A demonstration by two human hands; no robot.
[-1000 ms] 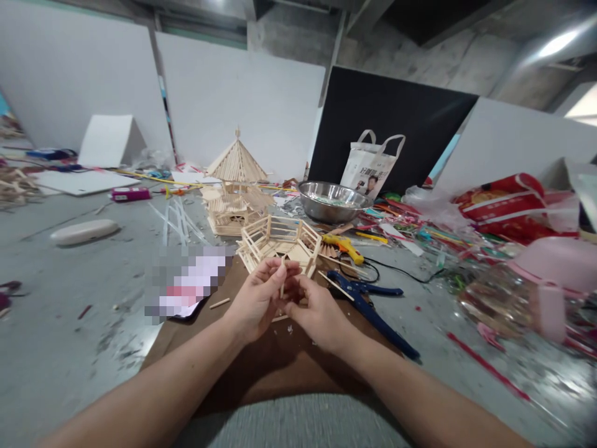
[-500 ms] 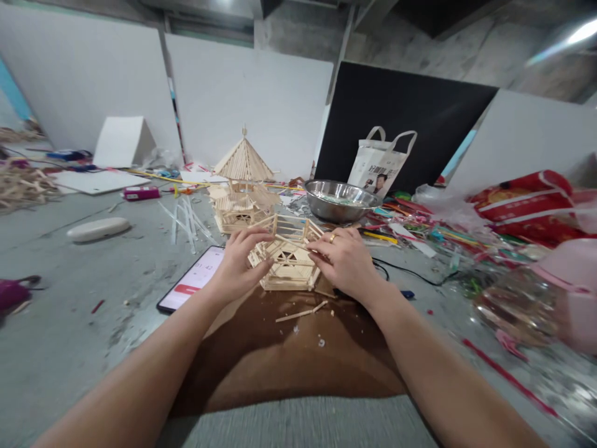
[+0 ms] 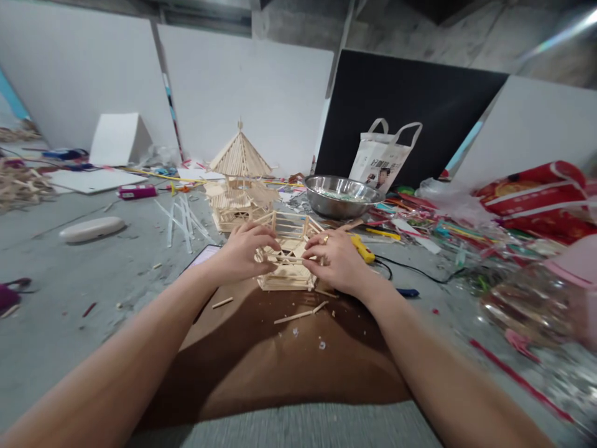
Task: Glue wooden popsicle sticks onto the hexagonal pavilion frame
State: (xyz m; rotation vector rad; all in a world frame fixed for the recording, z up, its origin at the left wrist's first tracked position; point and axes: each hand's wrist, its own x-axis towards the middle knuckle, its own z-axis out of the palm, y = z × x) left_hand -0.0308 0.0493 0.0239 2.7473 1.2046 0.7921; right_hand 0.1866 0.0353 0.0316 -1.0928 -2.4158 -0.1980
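A small many-sided wooden stick frame [image 3: 286,284] with railings stands on the brown board [image 3: 298,373]. Across its near side, a thin wooden stick [image 3: 290,258] spans between my two hands. My left hand [image 3: 247,252] pinches the stick's left end, fingers curled over the frame's left side. At the other end, my right hand [image 3: 338,258], with a ring on one finger, closes thumb and fingertips on the same stick. Whether the stick touches the posts is hard to see. Loose stick pieces [image 3: 298,314] lie on the board in front.
Behind the frame stands a finished-looking stick pavilion [image 3: 240,158]. A steel bowl [image 3: 342,205], a tote bag [image 3: 382,158] and a yellow glue gun [image 3: 362,249] with a black cord are to the right. A phone [image 3: 205,254] is partly behind my left arm. Clear glue sticks [image 3: 181,221] lie left.
Both hands have lowered the stick slightly to the near side of the frame. My left forearm now covers most of the phone. A short stick piece and the yellow glue gun have come into sight.
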